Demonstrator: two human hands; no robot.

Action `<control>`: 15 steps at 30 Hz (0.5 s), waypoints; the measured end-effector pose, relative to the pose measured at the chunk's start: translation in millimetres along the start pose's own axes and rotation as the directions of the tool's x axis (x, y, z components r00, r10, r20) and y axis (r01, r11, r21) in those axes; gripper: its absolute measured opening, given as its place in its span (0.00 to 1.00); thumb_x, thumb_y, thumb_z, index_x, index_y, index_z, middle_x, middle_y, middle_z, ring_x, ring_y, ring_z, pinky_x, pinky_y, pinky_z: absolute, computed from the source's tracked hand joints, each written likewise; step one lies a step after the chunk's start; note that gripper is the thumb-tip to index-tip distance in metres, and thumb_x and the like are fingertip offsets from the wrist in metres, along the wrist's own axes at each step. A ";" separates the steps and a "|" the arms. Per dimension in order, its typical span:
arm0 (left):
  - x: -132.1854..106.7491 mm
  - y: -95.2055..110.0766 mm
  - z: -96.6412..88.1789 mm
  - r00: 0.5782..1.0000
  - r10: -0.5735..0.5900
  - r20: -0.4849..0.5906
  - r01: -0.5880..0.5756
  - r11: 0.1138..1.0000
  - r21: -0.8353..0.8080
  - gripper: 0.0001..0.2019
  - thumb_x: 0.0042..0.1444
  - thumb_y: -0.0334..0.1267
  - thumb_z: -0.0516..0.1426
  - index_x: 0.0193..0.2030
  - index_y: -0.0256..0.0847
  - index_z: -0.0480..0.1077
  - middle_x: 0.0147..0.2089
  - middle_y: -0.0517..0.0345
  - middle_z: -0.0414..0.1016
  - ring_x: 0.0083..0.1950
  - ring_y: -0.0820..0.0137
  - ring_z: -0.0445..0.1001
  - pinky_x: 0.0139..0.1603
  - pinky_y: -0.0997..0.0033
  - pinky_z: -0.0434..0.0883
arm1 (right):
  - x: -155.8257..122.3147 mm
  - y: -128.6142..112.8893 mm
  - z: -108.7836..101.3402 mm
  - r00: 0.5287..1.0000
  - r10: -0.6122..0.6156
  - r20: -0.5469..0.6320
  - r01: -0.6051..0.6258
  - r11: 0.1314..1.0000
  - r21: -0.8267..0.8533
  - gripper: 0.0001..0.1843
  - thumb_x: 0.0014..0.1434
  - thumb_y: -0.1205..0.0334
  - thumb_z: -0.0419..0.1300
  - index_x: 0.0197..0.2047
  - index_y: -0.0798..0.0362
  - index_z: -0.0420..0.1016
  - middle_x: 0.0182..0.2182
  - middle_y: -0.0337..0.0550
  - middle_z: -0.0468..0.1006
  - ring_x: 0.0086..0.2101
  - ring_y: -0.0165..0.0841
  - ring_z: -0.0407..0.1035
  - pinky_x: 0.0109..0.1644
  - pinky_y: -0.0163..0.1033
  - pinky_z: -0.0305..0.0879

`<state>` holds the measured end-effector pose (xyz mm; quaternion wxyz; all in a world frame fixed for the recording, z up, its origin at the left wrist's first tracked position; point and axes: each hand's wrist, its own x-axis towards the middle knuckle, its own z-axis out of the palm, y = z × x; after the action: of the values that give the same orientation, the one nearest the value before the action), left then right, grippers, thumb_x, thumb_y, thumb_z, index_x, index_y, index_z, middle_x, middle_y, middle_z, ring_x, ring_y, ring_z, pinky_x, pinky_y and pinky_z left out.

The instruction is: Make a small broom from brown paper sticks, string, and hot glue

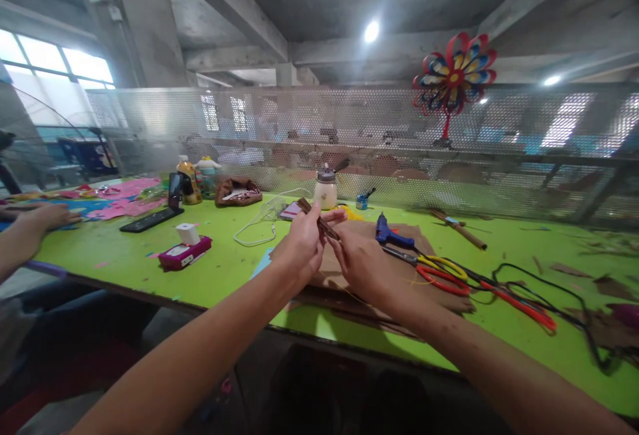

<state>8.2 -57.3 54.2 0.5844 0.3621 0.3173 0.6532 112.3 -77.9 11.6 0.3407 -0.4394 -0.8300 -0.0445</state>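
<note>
My left hand (302,245) and my right hand (362,265) meet above the green table (124,259), both pinched on a thin brown strip (314,217) that slants up to the left. My left fingers grip its upper part, my right fingers its lower end. Under my hands lies a sheet of brown cardboard (417,232). Just right of my right hand lie a blue glue gun (390,233) and scissors with yellow and red handles (439,272).
Another person's hand (42,217) rests at the far left by pink paper (124,197). A pink tissue pack (184,253), a phone (150,219), a white jar (325,190), black cables (544,282) and a mesh screen (349,136) with a pinwheel (454,76) surround the work spot.
</note>
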 end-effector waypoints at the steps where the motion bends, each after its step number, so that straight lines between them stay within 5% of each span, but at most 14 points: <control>1: -1.6 -1.4 -2.8 1.000 -0.018 0.006 0.018 1.000 0.015 0.12 0.62 0.36 0.45 0.30 0.36 0.64 0.27 0.49 0.76 0.32 0.68 0.76 0.34 0.69 0.72 | -2.3 3.4 -0.9 1.000 -0.019 0.012 0.019 0.999 -0.044 0.12 0.62 0.69 0.47 0.46 0.56 0.68 0.37 0.50 0.76 0.31 0.35 0.69 0.33 0.38 0.56; 4: -13.7 -0.3 -21.5 0.989 -0.126 0.083 0.110 0.979 0.171 0.14 0.61 0.43 0.49 0.31 0.35 0.67 0.31 0.48 0.77 0.34 0.68 0.76 0.36 0.70 0.72 | -4.7 16.8 -10.3 0.999 -0.033 0.013 0.033 0.999 -0.042 0.13 0.64 0.68 0.45 0.46 0.56 0.68 0.35 0.49 0.77 0.30 0.35 0.69 0.32 0.37 0.55; 7: -34.0 14.0 -44.9 0.906 -0.355 0.231 0.169 0.802 0.572 0.13 0.56 0.45 0.55 0.33 0.34 0.69 0.32 0.48 0.77 0.32 0.68 0.76 0.32 0.71 0.71 | -4.2 32.3 -27.0 0.999 0.003 0.044 -0.003 1.000 -0.012 0.15 0.65 0.65 0.44 0.37 0.55 0.71 0.30 0.46 0.76 0.28 0.32 0.67 0.31 0.36 0.54; 8: -40.1 21.7 -49.5 0.902 -0.332 0.274 0.065 0.735 0.675 0.14 0.56 0.46 0.54 0.32 0.34 0.69 0.31 0.49 0.77 0.30 0.69 0.75 0.29 0.72 0.69 | -4.5 36.7 -32.8 0.996 0.014 0.090 -0.011 1.000 -0.029 0.15 0.65 0.64 0.45 0.34 0.55 0.71 0.28 0.45 0.76 0.27 0.32 0.65 0.30 0.36 0.53; 10: -46.7 38.2 -49.6 0.902 -0.090 0.422 -0.304 0.559 0.771 0.15 0.56 0.47 0.53 0.33 0.36 0.70 0.31 0.52 0.76 0.29 0.70 0.73 0.29 0.72 0.68 | -6.5 42.0 -43.2 0.977 0.015 0.211 0.000 0.997 -0.072 0.16 0.64 0.62 0.47 0.29 0.55 0.70 0.24 0.44 0.74 0.23 0.30 0.62 0.27 0.35 0.49; 11: -46.3 45.4 -45.3 0.854 0.032 0.519 -0.484 0.416 0.770 0.14 0.57 0.46 0.53 0.37 0.37 0.71 0.36 0.51 0.76 0.36 0.69 0.73 0.36 0.70 0.69 | -7.9 42.6 -47.9 0.965 0.003 0.261 0.020 0.996 -0.085 0.16 0.64 0.61 0.47 0.28 0.55 0.70 0.22 0.43 0.73 0.22 0.29 0.60 0.26 0.35 0.47; 13: -38.0 54.4 -31.7 0.680 0.099 0.726 -0.733 0.119 0.670 0.16 0.54 0.46 0.56 0.45 0.40 0.70 0.49 0.50 0.73 0.50 0.63 0.69 0.49 0.65 0.66 | -10.2 39.9 -57.1 0.950 -0.051 0.307 0.081 0.993 -0.087 0.16 0.64 0.60 0.47 0.28 0.55 0.70 0.21 0.41 0.71 0.21 0.28 0.57 0.25 0.34 0.44; 15: -24.5 55.2 -17.9 0.550 -0.115 0.827 -0.834 -0.013 0.552 0.18 0.53 0.47 0.57 0.48 0.42 0.69 0.51 0.51 0.72 0.51 0.63 0.68 0.50 0.65 0.64 | -11.0 34.4 -67.7 0.942 -0.123 0.312 0.152 0.986 -0.068 0.14 0.63 0.61 0.48 0.30 0.55 0.70 0.23 0.41 0.71 0.22 0.28 0.57 0.26 0.34 0.45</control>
<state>-35.0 -87.9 88.3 0.0370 0.9292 0.2880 0.2285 178.3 -89.9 48.9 0.1832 -0.3969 -0.8986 -0.0372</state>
